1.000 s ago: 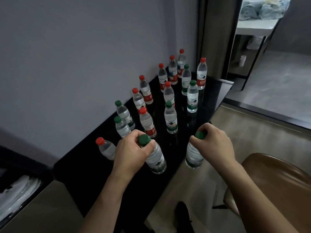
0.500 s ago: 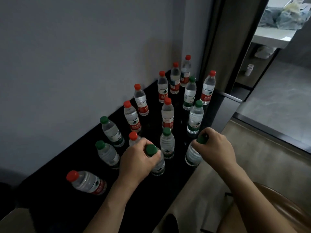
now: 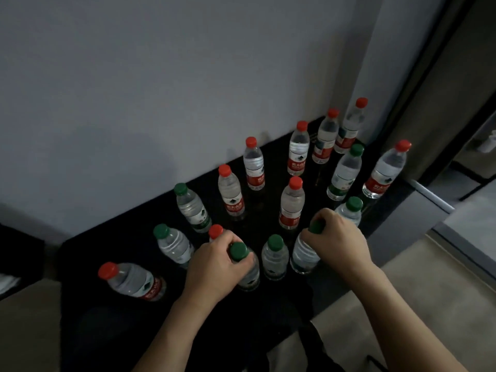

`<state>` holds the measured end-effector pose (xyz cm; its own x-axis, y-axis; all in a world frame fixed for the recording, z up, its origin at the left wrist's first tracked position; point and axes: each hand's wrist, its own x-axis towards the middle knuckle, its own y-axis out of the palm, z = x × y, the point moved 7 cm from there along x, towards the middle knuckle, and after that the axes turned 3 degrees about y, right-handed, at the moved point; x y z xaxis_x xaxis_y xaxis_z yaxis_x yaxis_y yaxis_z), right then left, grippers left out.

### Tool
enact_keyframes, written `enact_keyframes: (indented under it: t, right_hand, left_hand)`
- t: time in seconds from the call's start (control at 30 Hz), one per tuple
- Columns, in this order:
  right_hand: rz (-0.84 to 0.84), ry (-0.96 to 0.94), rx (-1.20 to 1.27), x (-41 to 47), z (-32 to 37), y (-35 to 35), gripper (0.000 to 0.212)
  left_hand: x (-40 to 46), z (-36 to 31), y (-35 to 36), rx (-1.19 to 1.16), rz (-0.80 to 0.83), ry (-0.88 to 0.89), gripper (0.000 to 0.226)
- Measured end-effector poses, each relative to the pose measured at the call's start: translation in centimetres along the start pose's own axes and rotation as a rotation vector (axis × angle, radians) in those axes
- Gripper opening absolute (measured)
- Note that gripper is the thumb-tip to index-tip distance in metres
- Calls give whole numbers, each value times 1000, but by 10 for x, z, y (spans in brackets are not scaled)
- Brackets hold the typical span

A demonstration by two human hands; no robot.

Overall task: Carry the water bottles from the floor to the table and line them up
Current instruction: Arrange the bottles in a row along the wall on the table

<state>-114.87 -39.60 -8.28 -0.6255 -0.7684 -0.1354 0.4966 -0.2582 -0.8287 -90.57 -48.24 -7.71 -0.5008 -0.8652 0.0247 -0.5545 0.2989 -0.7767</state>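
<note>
Black table (image 3: 268,312) stands against a grey wall (image 3: 161,89) and carries upright red-capped and green-capped water bottles in rough rows. My left hand (image 3: 214,267) grips a green-capped bottle (image 3: 248,272) by the neck, fingers curled round it. My right hand (image 3: 335,237) grips a second green-capped bottle (image 3: 303,256) likewise. Both stand at the table's near edge.

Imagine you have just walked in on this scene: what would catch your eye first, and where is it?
First, the two hands at the near edge of the black table: the left hand grips a green-capped bottle by its neck, the right hand another green-capped bottle. Behind them, upright bottles with red and green caps run back toward the grey wall, one red-capped bottle standing alone at near left.
</note>
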Motion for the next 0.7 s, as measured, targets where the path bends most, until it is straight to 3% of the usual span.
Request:
enact_keyframes:
  t: [0.23, 0.43, 0.57, 0.7]
  right_hand:
    - [212, -161, -43, 54, 5, 17, 24]
    - [311, -251, -104, 67, 15, 37, 24]
    - [338, -299, -71, 71, 21, 50, 20]
    - [246, -440, -34, 75, 31, 58, 18]
  left_hand:
    - [-1, -4, 7, 141, -151, -187, 28]
    - [-2, -2, 15, 195, -179, -240, 24]
    - [-2, 10, 23, 184, -178, -214, 23]
    - [1, 24, 34, 146, -182, -159, 22]
